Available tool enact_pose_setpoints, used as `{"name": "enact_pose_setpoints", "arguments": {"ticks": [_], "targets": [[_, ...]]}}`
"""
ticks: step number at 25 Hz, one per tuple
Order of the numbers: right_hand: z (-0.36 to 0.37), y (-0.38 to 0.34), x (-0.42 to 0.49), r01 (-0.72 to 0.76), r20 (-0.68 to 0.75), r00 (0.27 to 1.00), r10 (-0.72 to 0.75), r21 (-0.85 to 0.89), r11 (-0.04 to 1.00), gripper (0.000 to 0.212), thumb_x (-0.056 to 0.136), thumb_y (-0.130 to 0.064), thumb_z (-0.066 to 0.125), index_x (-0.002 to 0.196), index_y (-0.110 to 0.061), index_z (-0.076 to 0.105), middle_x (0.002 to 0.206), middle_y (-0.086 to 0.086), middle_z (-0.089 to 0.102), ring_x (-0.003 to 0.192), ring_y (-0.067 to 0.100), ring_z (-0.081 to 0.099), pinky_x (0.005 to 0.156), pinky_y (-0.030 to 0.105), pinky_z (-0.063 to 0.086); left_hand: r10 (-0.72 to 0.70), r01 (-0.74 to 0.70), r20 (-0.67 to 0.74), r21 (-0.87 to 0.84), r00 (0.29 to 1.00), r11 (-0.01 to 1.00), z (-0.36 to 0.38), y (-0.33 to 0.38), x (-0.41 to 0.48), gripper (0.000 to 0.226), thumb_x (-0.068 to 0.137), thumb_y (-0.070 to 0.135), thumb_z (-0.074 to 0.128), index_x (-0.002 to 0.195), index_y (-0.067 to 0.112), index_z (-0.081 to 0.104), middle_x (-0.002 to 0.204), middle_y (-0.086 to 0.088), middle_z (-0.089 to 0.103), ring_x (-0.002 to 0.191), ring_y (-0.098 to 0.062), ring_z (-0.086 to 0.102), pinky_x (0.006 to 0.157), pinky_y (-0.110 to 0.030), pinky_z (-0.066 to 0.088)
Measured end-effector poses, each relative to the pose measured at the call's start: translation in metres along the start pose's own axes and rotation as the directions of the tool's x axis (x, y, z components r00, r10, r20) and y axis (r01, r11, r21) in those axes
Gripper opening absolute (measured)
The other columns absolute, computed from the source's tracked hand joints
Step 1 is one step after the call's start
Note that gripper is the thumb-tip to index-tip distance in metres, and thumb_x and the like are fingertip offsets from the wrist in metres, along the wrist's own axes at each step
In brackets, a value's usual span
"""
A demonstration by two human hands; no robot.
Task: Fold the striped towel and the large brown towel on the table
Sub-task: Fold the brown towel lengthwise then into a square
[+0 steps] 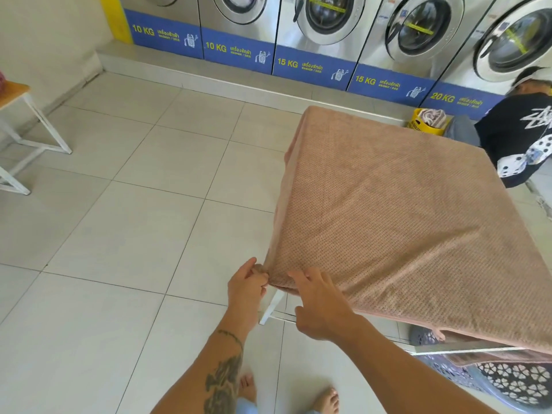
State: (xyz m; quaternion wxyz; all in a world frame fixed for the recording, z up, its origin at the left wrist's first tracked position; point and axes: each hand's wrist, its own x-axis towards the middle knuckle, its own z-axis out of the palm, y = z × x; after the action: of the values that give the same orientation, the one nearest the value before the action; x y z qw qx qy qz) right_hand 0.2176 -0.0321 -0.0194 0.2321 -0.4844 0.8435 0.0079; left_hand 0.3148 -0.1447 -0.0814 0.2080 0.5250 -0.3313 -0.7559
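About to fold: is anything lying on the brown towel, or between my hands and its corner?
Nothing visible. The brown towel lies spread with nothing on it; the left hand pinches its near corner, the right hand is at the edge beside it.

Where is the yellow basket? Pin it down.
Head view, upper right: the yellow basket sits on the floor beyond the far edge of the brown towel, below the washing machines, beside a person in a black shirt.

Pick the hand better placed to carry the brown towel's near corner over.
Probably left: left hand pinches that corner of the brown towel; right hand lies open beside it.
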Motion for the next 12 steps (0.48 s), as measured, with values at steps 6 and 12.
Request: {"name": "enact_pose_setpoints", "arguments": {"ticks": [6,12], "targets": [[-0.001,-0.023,0.030,-0.015,-0.125,0.992,0.010,-0.044,0.999,0.049,0.093,-0.036,0.055,0.137,-0.024,0.036,0.127,0.003,0.044,0.119,0.028,0.046,0.098,0.040,0.040,0.126,-0.118,0.135,-0.068,0.983,0.991,-0.011,0.028,-0.017,0.036,0.091,0.003,0.063,0.112,0.031,0.073,0.113,0.010,0.072,0.104,-0.012,0.064,0.089,-0.029,0.045],[-0.013,-0.020,0.040,0.103,-0.258,0.962,-0.088,0.045,0.994,0.019,0.097,-0.031,0.045,0.094,-0.022,0.062,0.097,-0.002,0.056,0.094,0.022,0.051,0.087,0.039,0.043,0.038,-0.005,0.076,-0.402,0.996,0.916,-0.012,0.036,-0.009,0.029,0.094,0.004,0.061,0.121,0.014,0.066,0.101,-0.002,0.074,0.097,-0.021,0.067,0.085,-0.031,0.051]]}}
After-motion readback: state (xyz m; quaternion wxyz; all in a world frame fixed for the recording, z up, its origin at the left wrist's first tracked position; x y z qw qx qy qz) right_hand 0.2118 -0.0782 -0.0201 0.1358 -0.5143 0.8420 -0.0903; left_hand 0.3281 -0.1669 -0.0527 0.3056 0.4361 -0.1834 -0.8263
